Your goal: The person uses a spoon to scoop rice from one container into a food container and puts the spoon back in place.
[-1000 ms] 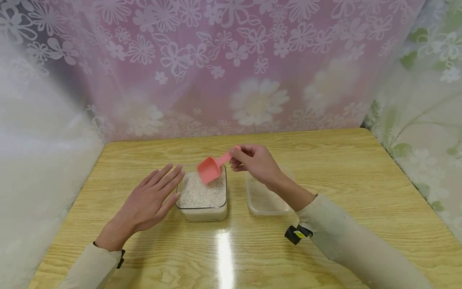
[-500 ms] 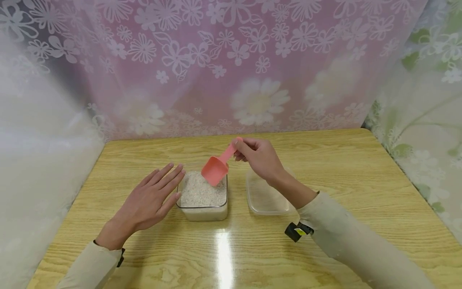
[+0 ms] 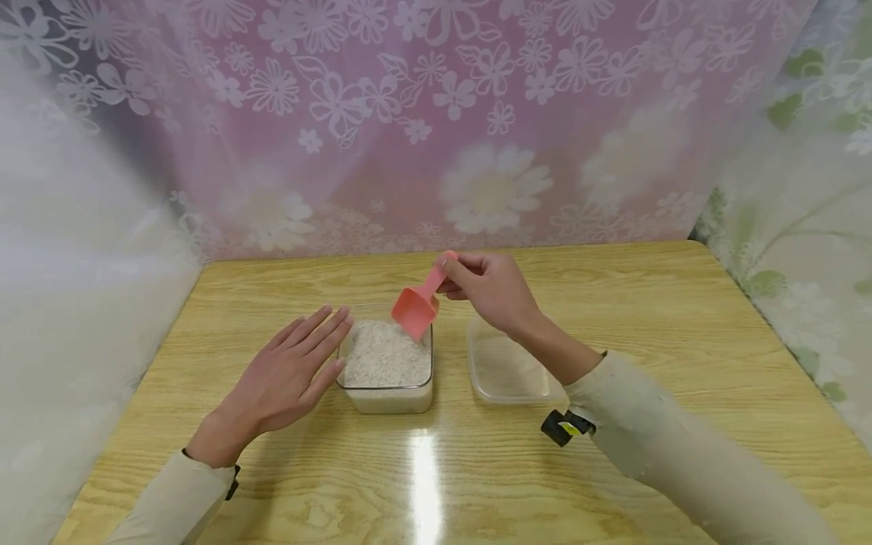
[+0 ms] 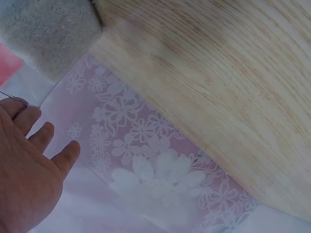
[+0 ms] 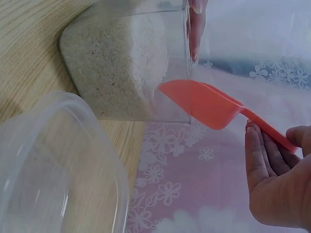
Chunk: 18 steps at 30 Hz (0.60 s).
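Note:
A clear square container (image 3: pixel 385 400) of rice (image 3: pixel 384 356) stands on the table. My left hand (image 3: pixel 282 378) lies along its left side with straight fingers, fingertips right at the rim; the left wrist view shows the left hand (image 4: pixel 29 165) beside the rice. Pinched by its handle in my right hand (image 3: pixel 493 291) is a pink scoop (image 3: pixel 414 312), tilted bowl-down over the container's back right corner. In the right wrist view the scoop's (image 5: pixel 204 104) tip reaches inside the rim, near the rice surface. The scoop's bowl looks bare inside.
A second clear plastic container (image 3: pixel 507 371) stands to the right of the rice, partly under my right forearm. The wooden table (image 3: pixel 654 318) has a flowered pink curtain (image 3: pixel 341 174) behind it and pale curtains at both sides.
My right hand has raised the scoop's handle and shifted it a little right, so the bowl tips more steeply and sits nearer the right rim. The left hand has stayed in place.

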{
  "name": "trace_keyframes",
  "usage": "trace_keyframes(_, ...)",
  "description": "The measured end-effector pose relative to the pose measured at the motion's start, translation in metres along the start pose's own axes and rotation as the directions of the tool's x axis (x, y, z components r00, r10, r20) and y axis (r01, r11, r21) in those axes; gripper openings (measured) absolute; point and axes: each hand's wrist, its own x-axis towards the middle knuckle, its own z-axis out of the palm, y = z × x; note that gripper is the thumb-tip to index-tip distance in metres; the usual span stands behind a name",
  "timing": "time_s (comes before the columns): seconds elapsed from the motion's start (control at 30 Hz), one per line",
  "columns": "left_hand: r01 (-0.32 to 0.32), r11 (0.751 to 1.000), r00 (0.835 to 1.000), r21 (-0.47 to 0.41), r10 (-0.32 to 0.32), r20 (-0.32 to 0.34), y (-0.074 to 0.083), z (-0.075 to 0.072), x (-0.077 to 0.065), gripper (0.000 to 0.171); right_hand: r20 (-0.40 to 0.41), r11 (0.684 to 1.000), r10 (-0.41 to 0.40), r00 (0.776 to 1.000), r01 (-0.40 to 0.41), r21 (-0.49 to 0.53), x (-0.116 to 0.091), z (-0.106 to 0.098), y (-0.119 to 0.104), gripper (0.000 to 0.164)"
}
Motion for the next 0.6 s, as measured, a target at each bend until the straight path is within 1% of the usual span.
trace_keyframes(0.1,0.008,1.0,1.0,-0.004,-0.008,0.012,0.0005,-0.0007,-0.0001,0.059,0.009,0.999,0.036,0.999,-0.036,0.017,0.0018,-0.0005,-0.0031,0.028)
trace_keyframes(0.33,0.012,1.0,1.0,-0.008,-0.012,0.027,0.0028,-0.0012,0.0048,0.059,0.01,0.992,0.105,0.994,-0.105,0.063,0.0046,-0.0091,-0.0077,0.032)
trace_keyframes(0.47,0.02,1.0,0.999,-0.003,-0.019,0.038,0.0027,-0.0021,0.0039,0.06,0.006,0.984,0.14,0.99,-0.139,0.115,0.0071,-0.0096,-0.0069,0.031)
trace_keyframes(0.6,0.019,1.0,0.999,0.007,-0.019,0.043,0.0023,-0.0034,0.0018,0.061,0.01,0.976,0.167,0.986,-0.167,0.141,0.0074,-0.0068,-0.0039,0.029)
